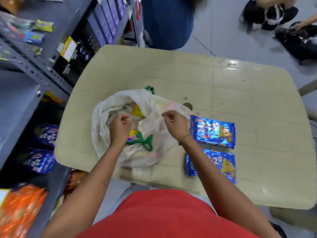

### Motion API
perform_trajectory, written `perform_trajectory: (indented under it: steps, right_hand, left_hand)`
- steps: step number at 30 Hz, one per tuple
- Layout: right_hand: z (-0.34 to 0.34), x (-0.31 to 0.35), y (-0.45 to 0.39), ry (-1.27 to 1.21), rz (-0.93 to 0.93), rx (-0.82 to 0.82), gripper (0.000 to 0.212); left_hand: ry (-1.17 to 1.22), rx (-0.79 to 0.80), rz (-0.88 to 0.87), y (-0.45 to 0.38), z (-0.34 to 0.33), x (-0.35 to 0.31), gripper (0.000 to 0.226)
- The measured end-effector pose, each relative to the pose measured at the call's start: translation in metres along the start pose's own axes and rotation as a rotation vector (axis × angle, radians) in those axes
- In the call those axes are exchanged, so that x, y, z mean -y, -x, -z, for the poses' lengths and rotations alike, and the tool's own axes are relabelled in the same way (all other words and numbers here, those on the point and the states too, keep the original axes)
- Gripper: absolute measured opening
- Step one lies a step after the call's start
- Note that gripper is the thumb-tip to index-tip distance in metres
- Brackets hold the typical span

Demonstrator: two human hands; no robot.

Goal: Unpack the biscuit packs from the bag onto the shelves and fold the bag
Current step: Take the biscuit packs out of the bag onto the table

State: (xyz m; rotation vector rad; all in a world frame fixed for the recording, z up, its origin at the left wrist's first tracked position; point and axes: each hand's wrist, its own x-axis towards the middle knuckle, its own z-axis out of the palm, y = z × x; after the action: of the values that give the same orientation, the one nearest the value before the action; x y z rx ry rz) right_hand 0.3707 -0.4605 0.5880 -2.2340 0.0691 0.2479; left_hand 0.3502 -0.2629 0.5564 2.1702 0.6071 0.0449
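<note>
Person: seen from above, a red top at the bottom edge, both bare forearms reaching forward over the counter.
Counter: a beige plastic counter (240, 86) with rounded corners and a faint grid pattern.
Near packs: two shiny blue foil biscuit packs lie flat on the counter to the right of the bag, the nearer blue pack (211, 164) close to the front edge, the farther blue pack (213, 132) just beyond it.
Bag: a soft, crumpled white cloth bag with green handles (109, 107) sits left of centre on the counter, mouth open upward.
Left hand: the left hand (120, 127) is over the bag's mouth, fingers curled; whether they pinch cloth cannot be told.
Right hand: the right hand (175, 123) pinches the bag's right rim between thumb and fingertips.
Inside the bag: a yellow and red packet (137, 110) shows in the opening, so unpacking looks unfinished.
Handling: the cloth is probably limp and light, best held at the rim or handles; foil packs likely slippery and crushable, best gripped by the long sides.
Shelves: grey metal shelves (34, 71) stand to the left, already holding similar blue packs (42, 160).
</note>
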Motion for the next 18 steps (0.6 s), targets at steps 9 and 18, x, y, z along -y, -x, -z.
perform_trajectory:
  steps: [9, 18]
  right_hand:
    - [-0.112, 0.063, 0.023, 0.479, 0.140, 0.354, 0.033]
    - [-0.098, 0.036, 0.049, 0.713, -0.197, 0.224, 0.035]
  left_hand:
    - [-0.164, 0.520, 0.049, -0.010, 0.034, 0.073, 0.019]
    - [0.076, 0.779, 0.400, -0.018, 0.027, 0.079, 0.039]
